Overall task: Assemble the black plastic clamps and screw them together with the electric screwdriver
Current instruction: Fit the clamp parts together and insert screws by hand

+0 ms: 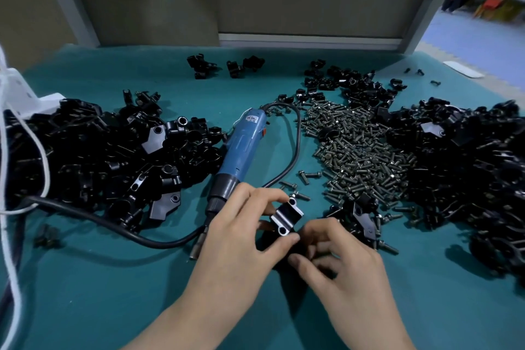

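Desk (85,293), teal cover, one operator, both forearms entering from the near edge. Item in work: clamp (287,214), black plastic w/ a grey sheen on its top face and two screw holes, one at each end; held just above the desk at centre-near, btwn the two hands. L hand (241,239): fingers curled, thumb and forefinger pinching the clamp's left side. R hand (346,261): fingers curled in, thumb and fingertips on the dark lower part of the clamp; the exact grip is hidden in shadow. Electric screwdriver (244,145): blue body, black nose, lying flat on the desk just behind the L hand, bit end toward the operator and partly covered by that hand; neither hand on it. Black cable (297,139) leaves its rear end, loops right, then comes back toward the hands; a second stretch runs off left across the desk. Screws (358,156): large loose heap, right of the screwdriver, plus a few strays (308,176) btwn the heap and the hands. Left pile of black parts (99,150): big, touching the screwdriver's left side. Right pile of black parts (468,167): big, beside the screws, reaching the desk's right edge. Rear pile (349,85) behind the screws; two small clusters (224,67) at back centre. White cord (42,156) over the left pile, next to a white bracket (22,94) at far left. Grey partition panels behind the desk; blurred figures at upper right.
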### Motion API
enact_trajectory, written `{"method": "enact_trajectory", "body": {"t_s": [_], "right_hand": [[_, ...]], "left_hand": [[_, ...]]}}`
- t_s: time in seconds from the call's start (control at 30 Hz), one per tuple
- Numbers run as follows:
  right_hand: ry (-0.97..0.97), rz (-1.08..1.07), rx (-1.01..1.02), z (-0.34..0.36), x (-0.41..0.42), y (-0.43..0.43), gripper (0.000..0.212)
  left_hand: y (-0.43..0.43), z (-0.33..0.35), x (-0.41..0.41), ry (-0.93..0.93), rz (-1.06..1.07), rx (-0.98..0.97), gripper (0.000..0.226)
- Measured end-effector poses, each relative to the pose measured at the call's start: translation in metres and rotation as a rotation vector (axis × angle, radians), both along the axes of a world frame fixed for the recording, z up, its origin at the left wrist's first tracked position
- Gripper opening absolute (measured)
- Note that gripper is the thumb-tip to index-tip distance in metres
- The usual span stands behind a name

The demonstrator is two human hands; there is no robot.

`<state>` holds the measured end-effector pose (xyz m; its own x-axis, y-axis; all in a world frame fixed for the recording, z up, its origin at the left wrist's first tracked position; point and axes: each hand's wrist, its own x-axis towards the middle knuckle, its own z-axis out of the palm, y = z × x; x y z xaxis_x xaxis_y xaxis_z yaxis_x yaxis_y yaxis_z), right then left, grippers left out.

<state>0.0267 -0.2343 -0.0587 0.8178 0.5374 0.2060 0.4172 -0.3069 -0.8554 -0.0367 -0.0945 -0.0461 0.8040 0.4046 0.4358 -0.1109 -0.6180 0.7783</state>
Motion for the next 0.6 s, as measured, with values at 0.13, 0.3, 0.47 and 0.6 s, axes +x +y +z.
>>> {"method": "enact_trajectory", "body": {"t_s": [0.13, 0.3, 0.47, 0.6], "right_hand": [[0.049, -0.032, -0.028, 0.000, -0.005, 0.002, 0.042], [0.300, 0.052, 0.087, 0.015, 0.005, -0.009, 0.047], [0.331, 0.039, 0.306, 0.051, 0.027, -0.028, 0.020], [0.464, 0.063, 0.403, 0.052, 0.036, -0.009, 0.010]], "left_hand": [[-0.001, -0.001, -0.001, 0.021, 0.024, 0.014, 0.045], [-0.001, -0.005, 0.002, 0.064, 0.047, -0.053, 0.067], [0.000, -0.005, 0.001, 0.057, 0.016, -0.007, 0.062], [-0.002, -0.006, 0.003, 0.021, -0.005, 0.083, 0.059]]}}
